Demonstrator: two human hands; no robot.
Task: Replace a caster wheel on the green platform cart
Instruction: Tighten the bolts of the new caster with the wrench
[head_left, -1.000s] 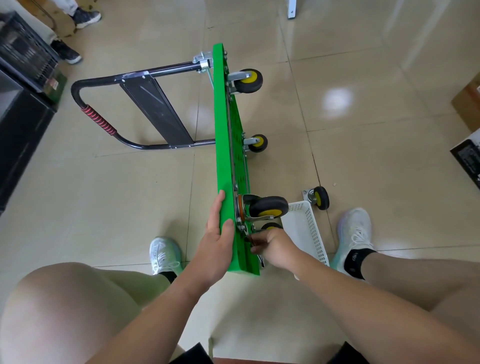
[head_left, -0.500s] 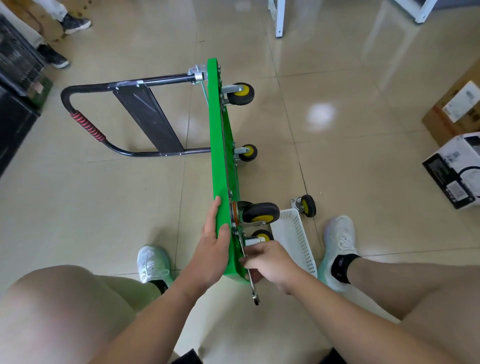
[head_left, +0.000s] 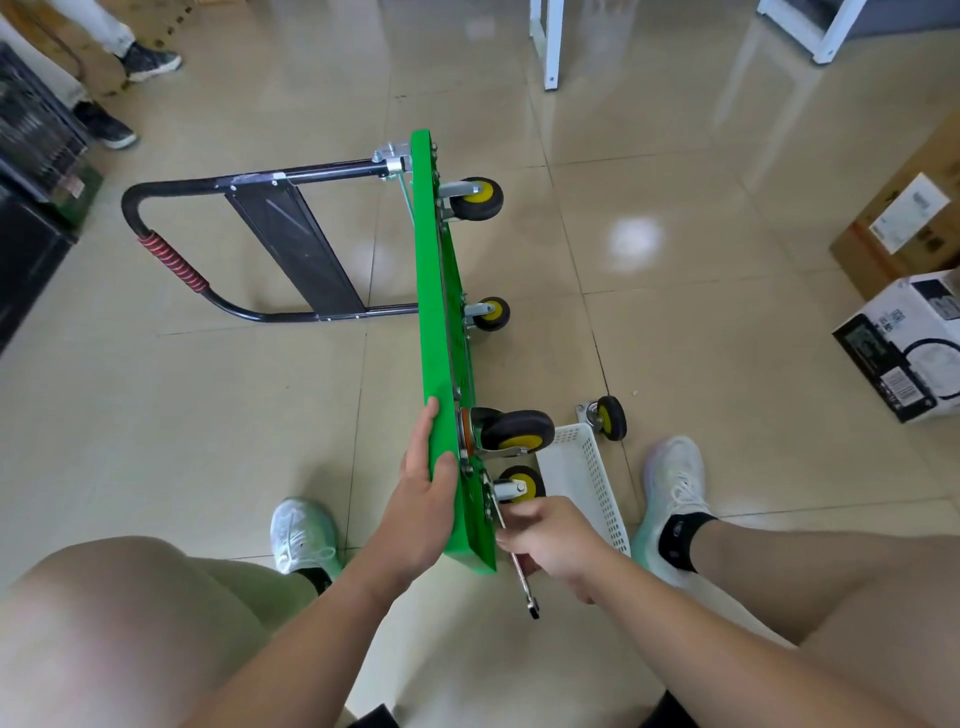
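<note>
- Swings the wrench (head_left: 525, 587) handle down toward the body; a second ago it sat tucked up by the caster plate. Reads as part of a turn on a mounting bolt, loosening or tightening unclear.
- Grasps the wrench in the clenched fingers of the right hand (head_left: 550, 540), just below the near caster (head_left: 519, 486).
- Still pinches the cart (head_left: 441, 322) deck with the left hand (head_left: 423, 499), fingers flat on one face and thumb over the edge, steadying it.
- Stands on its long edge on the floor (head_left: 675, 338) between the feet, handle out left, wheels facing right.
- Shows a bright green deck and four mounted black-and-yellow casters.
- Leaves a loose caster (head_left: 608, 418) on the floor beside a white basket (head_left: 587, 478), so the swap looks unfinished.
</note>
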